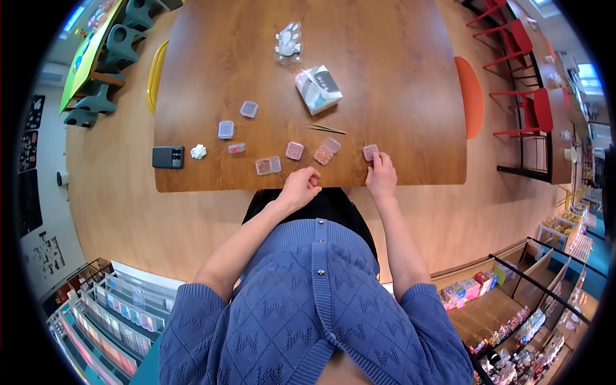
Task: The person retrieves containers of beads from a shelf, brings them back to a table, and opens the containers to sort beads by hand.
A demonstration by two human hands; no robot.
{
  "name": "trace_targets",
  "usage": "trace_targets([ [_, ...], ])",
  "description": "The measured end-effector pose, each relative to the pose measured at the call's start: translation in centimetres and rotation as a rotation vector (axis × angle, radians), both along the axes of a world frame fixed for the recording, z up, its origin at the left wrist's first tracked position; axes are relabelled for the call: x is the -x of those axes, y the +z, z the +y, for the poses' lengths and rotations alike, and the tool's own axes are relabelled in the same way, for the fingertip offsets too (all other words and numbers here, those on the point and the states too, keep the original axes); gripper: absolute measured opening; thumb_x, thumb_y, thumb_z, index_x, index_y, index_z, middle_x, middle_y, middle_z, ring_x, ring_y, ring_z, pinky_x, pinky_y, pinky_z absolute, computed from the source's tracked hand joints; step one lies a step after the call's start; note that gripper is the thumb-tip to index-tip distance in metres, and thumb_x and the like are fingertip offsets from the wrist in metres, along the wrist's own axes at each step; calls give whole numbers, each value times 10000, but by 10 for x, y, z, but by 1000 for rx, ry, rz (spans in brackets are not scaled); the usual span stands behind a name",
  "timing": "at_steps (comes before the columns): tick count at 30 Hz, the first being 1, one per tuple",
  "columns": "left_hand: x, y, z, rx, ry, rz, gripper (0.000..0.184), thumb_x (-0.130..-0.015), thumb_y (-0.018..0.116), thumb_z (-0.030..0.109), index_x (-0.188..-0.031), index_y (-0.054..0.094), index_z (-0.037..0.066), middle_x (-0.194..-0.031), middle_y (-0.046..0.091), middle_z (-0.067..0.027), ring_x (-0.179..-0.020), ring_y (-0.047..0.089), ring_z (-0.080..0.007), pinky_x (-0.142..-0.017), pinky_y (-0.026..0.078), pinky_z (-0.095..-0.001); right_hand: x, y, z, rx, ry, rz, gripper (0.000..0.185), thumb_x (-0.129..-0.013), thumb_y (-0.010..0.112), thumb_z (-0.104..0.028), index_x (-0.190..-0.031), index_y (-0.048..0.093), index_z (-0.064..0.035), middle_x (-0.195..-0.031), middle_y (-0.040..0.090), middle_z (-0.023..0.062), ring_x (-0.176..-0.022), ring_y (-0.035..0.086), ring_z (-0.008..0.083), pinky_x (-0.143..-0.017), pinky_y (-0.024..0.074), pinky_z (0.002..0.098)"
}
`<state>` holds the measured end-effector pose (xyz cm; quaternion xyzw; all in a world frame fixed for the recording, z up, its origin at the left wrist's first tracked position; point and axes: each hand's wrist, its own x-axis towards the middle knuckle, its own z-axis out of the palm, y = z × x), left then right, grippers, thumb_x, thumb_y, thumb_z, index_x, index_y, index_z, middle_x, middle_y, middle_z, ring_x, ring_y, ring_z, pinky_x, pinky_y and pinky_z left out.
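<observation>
My right hand (382,179) has its fingers on a small clear box of pinkish bits (370,152) standing on the table. Loosely curled, my left hand (301,189) rests at the table's front edge, and nothing shows in its fingers. Ahead of it are a closed box of pink bits (294,151) and an open box of orange-pink bits (323,155), its lid folded back. Another open box (264,167) sits to the left. A pair of gold tweezers (327,129) lies behind these boxes.
Further back on the wooden table (398,70) are a tissue pack (319,90) and a paw-shaped item in clear plastic (289,43). To the left lie two clear containers (226,129), a small red-filled box (237,148), a white crumpled lump (198,152) and a dark phone (168,157).
</observation>
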<state>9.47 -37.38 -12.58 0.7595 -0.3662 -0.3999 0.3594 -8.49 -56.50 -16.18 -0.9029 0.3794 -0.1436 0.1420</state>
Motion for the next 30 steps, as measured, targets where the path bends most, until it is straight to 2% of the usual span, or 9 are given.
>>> trace_targets([
  [2,1,0,2,-16,12,12,254,-755,725,41,-984,626,-11,-774,637,-68,-679,618,-143,-662,529,-277,-10,9,-1,140,58,72,334,-815,651,-93,-1143,592,-76,-1107,580,100,-1008,575,303,-770,504,393],
  [5,0,-5,6,-37,44,18,243,-768,720,47,-987,632,-10,-756,647,-63,-675,625,-137,-663,531,-272,-44,21,6,150,3,-157,345,-824,657,-130,-1156,591,-62,-1064,593,103,-917,593,299,-737,499,389],
  [7,0,-5,7,-62,51,35,240,-777,717,51,-992,631,-13,-764,655,-63,-673,629,-134,-657,532,-270,-71,29,15,-475,-52,-154,324,-842,642,-134,-1152,599,-52,-1049,613,128,-878,619,317,-753,503,410],
  [17,-8,-18,6,-204,261,395,243,-841,671,55,-1050,596,-42,-835,683,-107,-770,685,-163,-685,566,-280,-94,-20,24,-510,-3,-100,134,-847,619,-114,-934,624,-12,-769,643,190,-822,655,354,-750,514,421],
  [19,-8,-23,6,-181,287,468,256,-874,648,56,-1096,573,-48,-900,680,-130,-798,684,-185,-688,568,-286,-88,-29,23,-659,-18,-202,84,-868,584,-66,-894,611,9,-755,654,170,-745,681,291,-680,526,368],
  [20,-8,-23,5,-178,352,537,259,-905,626,92,-1117,566,-45,-949,673,-135,-837,679,-188,-709,567,-286,-85,-28,24,-657,-19,-200,84,-868,584,-66,-894,611,9,-755,654,170,-745,681,291,-680,526,368],
  [25,-12,-22,-6,-162,456,691,341,-1003,503,240,-1203,533,-35,-1102,637,-163,-945,660,-217,-796,560,-303,-70,-7,31,-932,-85,-421,88,-910,545,-7,-900,617,42,-720,649,86,-626,662,123,-577,519,273],
  [27,-14,-28,-10,-85,522,937,390,-1024,431,334,-1189,540,-2,-1130,632,-160,-966,652,-238,-829,551,-307,-66,8,32,-981,-73,-412,91,-910,546,-9,-922,623,40,-718,653,82,-628,662,122,-583,522,272],
  [30,-18,-15,-18,-33,521,1227,406,-1046,373,311,-1234,511,-22,-1192,601,-184,-1047,626,-280,-905,535,-383,-63,32,37,-977,0,-387,105,-909,561,-23,-964,633,29,-754,662,91,-650,670,147,-599,529,280],
])
